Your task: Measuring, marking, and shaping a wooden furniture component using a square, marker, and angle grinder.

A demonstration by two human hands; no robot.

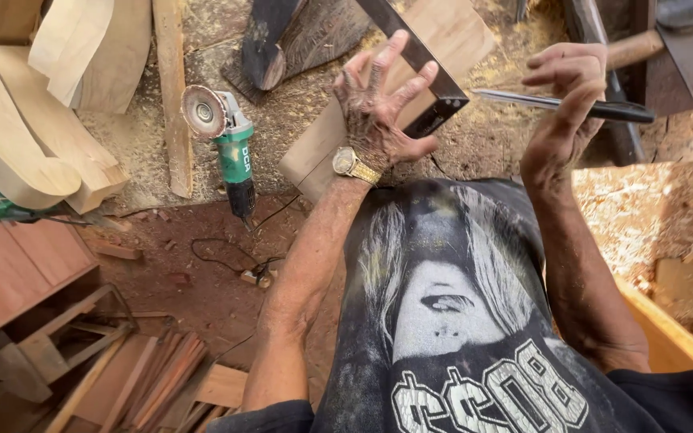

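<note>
While the left hand (378, 112) presses its spread fingers (401, 48) flat on a dark metal square (423, 60), the right hand (563, 100) pinches a thin dark marking tool (563, 104) with its fingers closed around it. The square lies across a pale wooden board (443, 36) at the far middle, and the tool's point hangs just to the right of the square's corner, not touching the wood as far as I can tell. No drawn line shows on the board, so the marking looks like it is only starting, and any cutting looks not done yet. The surface (483, 144) is rough and covered in yellow sawdust. A green grinder (230, 140) lies on it to the left, with its cord running down to the red dirt floor (186, 265). Curved pale wood pieces (34, 120) are stacked at the far left. Near the left there are thin wood strips (146, 377) in a pile.
</note>
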